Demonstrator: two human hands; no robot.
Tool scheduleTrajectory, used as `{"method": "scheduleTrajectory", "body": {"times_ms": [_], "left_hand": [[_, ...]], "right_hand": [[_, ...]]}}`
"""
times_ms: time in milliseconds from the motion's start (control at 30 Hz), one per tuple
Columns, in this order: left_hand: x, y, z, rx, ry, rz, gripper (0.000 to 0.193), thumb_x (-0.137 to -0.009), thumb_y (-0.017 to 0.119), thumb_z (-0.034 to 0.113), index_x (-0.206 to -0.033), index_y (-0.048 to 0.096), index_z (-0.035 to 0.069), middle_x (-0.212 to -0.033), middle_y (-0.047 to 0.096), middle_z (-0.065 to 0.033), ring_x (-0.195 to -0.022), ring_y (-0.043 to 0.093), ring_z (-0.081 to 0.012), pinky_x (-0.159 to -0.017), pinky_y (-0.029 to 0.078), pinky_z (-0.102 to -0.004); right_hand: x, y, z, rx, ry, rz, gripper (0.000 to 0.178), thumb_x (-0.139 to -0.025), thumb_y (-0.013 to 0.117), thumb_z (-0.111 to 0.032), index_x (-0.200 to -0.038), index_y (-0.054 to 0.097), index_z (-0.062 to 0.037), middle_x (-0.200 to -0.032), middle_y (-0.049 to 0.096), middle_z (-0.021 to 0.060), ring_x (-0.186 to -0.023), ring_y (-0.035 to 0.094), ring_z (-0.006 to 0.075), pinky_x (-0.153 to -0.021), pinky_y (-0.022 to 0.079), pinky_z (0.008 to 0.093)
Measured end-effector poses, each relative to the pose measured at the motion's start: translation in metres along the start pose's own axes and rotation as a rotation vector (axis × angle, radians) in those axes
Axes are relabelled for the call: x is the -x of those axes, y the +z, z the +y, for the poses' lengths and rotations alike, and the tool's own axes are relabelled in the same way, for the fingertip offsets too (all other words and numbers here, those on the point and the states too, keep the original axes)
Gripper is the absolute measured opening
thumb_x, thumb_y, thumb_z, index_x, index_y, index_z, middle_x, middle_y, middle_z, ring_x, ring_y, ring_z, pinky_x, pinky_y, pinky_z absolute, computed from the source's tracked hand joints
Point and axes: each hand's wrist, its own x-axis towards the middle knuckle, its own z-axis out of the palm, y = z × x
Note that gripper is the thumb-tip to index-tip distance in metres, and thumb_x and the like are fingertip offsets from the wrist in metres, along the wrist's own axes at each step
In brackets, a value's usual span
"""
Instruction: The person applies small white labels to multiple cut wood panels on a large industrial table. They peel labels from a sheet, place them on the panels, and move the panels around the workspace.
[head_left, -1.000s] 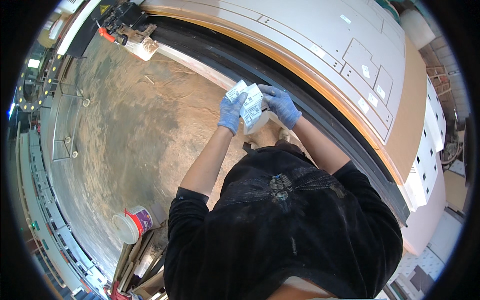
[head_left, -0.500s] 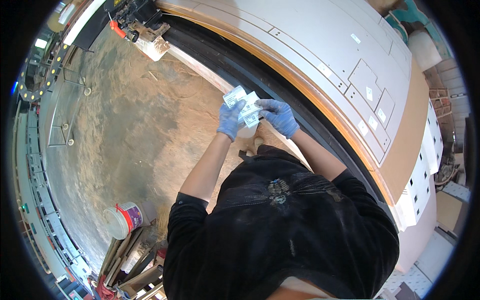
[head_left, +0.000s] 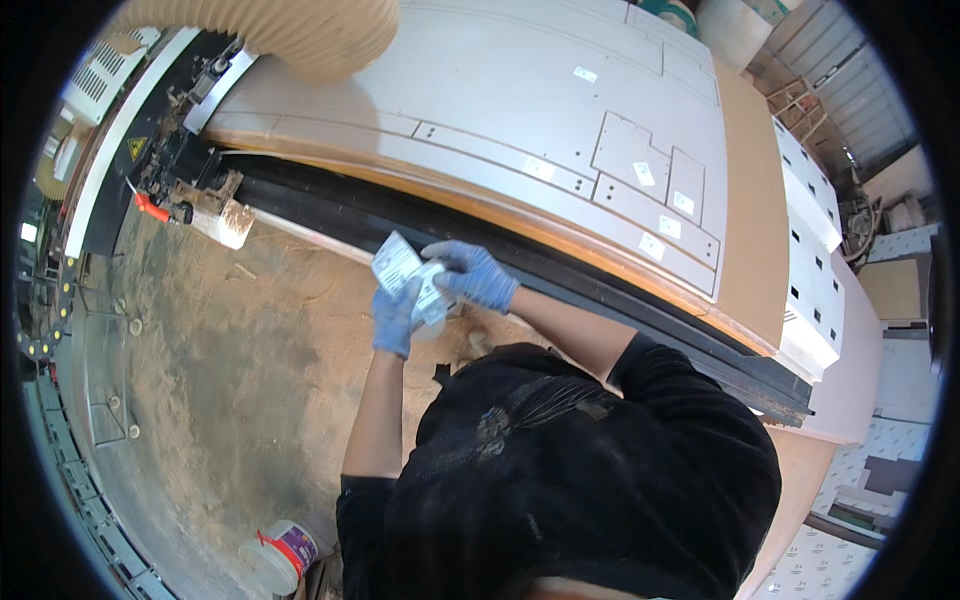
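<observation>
Both hands wear blue-grey gloves and meet in front of my body, above the machine's near edge. My left hand (head_left: 393,322) is closed on several white printed labels (head_left: 396,264), which fan out above its fingers. From the right, my right hand (head_left: 476,276) pinches the edge of the labels, its fingertips against them. Beyond the hands lies a large grey-white panel (head_left: 480,90) cut with outlines of parts. Small white labels (head_left: 643,174) lie on several of its cut pieces. Fine print on the held labels is blurred.
A black rail (head_left: 330,205) runs along the panel's near side. At the upper left are a ribbed beige hose (head_left: 330,40) and a machine head with a red handle (head_left: 152,208). Dusty floor (head_left: 250,370) stretches left, with a white bucket (head_left: 285,555) low down. White perforated panels (head_left: 808,260) stand at right.
The view has turned, so the panel now reaches further left and the beige hose has come in. My hands sit lower and further left in view, and the labels have shifted between the fingers.
</observation>
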Motion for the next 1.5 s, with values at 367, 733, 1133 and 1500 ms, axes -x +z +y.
{"method": "scheduleTrajectory", "body": {"times_ms": [367,733,1133,1500], "left_hand": [[-0.005,0.033,-0.001,0.065,-0.002,-0.354,0.037,-0.075,0.066,0.01,-0.108,0.054,0.0,-0.096,0.061,-0.005,-0.083,0.057,-0.0106,-0.068,0.048,-0.023],[-0.009,0.075,-0.025,0.275,-0.089,-0.413,0.04,-0.078,0.062,0.014,-0.115,0.05,0.003,-0.101,0.058,-0.0043,-0.092,0.057,-0.0136,-0.072,0.05,-0.0266],[-0.056,0.198,-0.006,-0.194,0.217,-0.089,0.018,-0.082,0.058,0.01,-0.094,0.059,-0.004,-0.083,0.065,-0.0085,-0.073,0.061,-0.0123,-0.061,0.048,-0.0262],[-0.113,0.276,-0.018,0.04,0.162,0.076,0.018,-0.081,0.06,0.008,-0.095,0.058,-0.002,-0.08,0.062,-0.0049,-0.066,0.058,-0.0095,-0.055,0.049,-0.024]], "right_hand": [[0.034,-0.039,-0.023,-0.208,0.395,0.249,0.033,-0.077,0.062,-0.005,-0.109,0.055,-0.0028,-0.101,0.059,0.0097,-0.093,0.057,0.0185,-0.083,0.048,0.0281],[0.061,-0.079,-0.03,-0.183,0.349,0.332,0.034,-0.079,0.062,-0.01,-0.112,0.055,-0.0032,-0.101,0.06,0.0093,-0.092,0.059,0.0158,-0.08,0.049,0.0254],[0.061,-0.169,-0.056,-0.074,0.237,0.342,0.027,-0.078,0.063,-0.005,-0.104,0.06,-0.0011,-0.096,0.062,0.0077,-0.088,0.058,0.0132,-0.078,0.048,0.0247],[0.04,-0.26,-0.065,0.117,0.059,0.267,0.018,-0.076,0.064,-0.004,-0.094,0.064,-0.0026,-0.084,0.063,0.0051,-0.08,0.056,0.0101,-0.074,0.048,0.0238]]}}
